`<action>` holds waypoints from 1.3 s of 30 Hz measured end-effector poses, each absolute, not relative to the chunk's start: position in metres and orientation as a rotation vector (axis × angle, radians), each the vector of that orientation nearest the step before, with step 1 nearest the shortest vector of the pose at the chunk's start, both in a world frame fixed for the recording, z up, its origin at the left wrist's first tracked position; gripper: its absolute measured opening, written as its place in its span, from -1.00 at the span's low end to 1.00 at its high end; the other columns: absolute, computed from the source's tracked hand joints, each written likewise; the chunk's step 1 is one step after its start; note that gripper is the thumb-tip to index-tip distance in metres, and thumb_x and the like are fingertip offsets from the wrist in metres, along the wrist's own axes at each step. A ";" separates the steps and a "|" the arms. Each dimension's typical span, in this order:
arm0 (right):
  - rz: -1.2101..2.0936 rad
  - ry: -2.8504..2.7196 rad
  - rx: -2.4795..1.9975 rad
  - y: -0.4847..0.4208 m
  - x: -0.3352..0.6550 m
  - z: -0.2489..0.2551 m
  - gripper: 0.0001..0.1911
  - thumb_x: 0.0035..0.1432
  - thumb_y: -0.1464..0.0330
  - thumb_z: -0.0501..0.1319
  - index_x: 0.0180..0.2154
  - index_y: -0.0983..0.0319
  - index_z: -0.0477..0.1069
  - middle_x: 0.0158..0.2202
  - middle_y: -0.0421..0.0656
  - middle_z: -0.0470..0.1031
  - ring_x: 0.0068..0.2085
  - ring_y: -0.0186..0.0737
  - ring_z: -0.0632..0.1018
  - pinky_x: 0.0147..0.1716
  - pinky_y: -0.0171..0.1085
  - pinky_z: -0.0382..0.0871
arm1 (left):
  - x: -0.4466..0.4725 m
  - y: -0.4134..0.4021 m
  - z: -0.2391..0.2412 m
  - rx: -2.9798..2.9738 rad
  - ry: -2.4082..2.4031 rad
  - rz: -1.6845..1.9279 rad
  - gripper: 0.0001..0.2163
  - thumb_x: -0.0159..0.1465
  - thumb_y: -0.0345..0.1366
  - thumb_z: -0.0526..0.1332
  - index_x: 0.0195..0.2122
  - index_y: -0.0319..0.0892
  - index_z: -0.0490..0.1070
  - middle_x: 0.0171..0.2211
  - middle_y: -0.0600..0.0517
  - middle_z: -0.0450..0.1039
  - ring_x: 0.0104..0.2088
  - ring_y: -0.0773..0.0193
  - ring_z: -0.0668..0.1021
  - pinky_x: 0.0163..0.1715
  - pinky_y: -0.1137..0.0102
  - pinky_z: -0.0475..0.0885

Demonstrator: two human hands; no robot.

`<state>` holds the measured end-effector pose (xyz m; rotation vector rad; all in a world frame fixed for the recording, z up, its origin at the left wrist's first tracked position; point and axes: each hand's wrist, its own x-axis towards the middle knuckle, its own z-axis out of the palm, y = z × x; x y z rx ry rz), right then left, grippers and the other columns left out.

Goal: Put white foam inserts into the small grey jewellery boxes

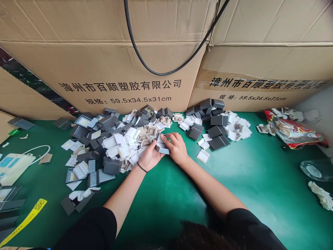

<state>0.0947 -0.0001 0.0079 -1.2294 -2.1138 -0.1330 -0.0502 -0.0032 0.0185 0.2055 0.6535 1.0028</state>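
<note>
Over the green table, both of my hands meet at a small dark grey box [162,148]. My left hand [151,155] is closed around the box's left side and underside. From the right, my right hand [177,147] has its fingers bent onto the upper part of the box, thumb and fingertips pressed together there. Whether those fingertips also pinch an insert is too small to tell. Just left of my left hand lies a heap of white paper inserts [122,141] mixed with dark grey boxes [112,166], some of them open.
Cardboard cartons [125,69] wall off the back, with a black cable [166,73] hanging in front. More grey boxes [218,131] and inserts are behind my right hand. A red snack bag [293,132], a clear cup [316,170] and crumpled tissue [321,195] sit right; a white device [15,166] left.
</note>
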 end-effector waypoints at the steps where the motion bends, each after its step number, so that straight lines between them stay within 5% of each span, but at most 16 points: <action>1: -0.159 -2.144 -1.227 -0.001 0.095 0.009 -0.66 0.30 0.40 -0.01 0.06 0.17 0.35 -0.12 -0.08 0.46 -0.07 -0.14 0.32 -0.21 -0.19 0.25 | -0.050 -0.003 0.019 0.199 0.657 1.005 -0.75 0.33 -0.29 0.02 -0.06 -0.20 0.41 -0.16 0.01 0.52 -0.16 0.33 0.52 -0.17 0.41 0.41; 19: -0.142 -2.207 -1.033 0.000 0.097 0.005 -0.67 0.28 0.43 0.00 0.01 0.19 0.40 -0.05 -0.08 0.50 -0.16 -0.18 0.40 -0.30 -0.21 0.27 | -0.052 -0.004 0.020 0.327 0.656 1.029 -0.74 0.28 -0.20 0.13 -0.12 -0.26 0.43 -0.22 -0.06 0.52 -0.23 0.31 0.53 -0.29 0.48 0.42; 28: 0.162 -1.607 -1.165 0.004 0.077 0.000 -0.66 0.26 0.40 -0.06 -0.13 0.18 0.46 -0.25 -0.06 0.47 -0.18 -0.20 0.46 -0.20 -0.19 0.39 | -0.074 -0.019 0.047 0.402 0.576 1.175 -0.66 0.22 -0.23 0.20 0.01 -0.18 0.35 -0.01 -0.09 0.44 0.12 0.06 0.38 0.10 0.20 0.29; 33: 0.316 -2.000 -1.207 0.018 0.051 0.004 -0.75 0.22 0.31 0.07 -0.12 0.14 0.47 -0.23 -0.12 0.49 -0.15 -0.22 0.44 -0.28 -0.32 0.37 | -0.105 -0.030 0.067 0.388 0.630 1.387 -0.74 0.29 -0.25 0.10 -0.01 -0.07 0.37 0.05 0.03 0.40 0.17 0.15 0.33 0.09 0.27 0.32; 39: 0.499 -2.159 -1.306 0.024 0.042 0.017 -0.71 0.18 0.30 0.13 -0.04 0.04 0.41 -0.32 -0.23 0.50 -0.28 -0.28 0.47 -0.43 -0.38 0.27 | -0.116 -0.045 0.067 0.438 0.627 1.325 -0.71 0.27 -0.19 0.10 -0.07 -0.18 0.43 0.09 -0.06 0.36 0.16 0.02 0.34 0.09 0.18 0.31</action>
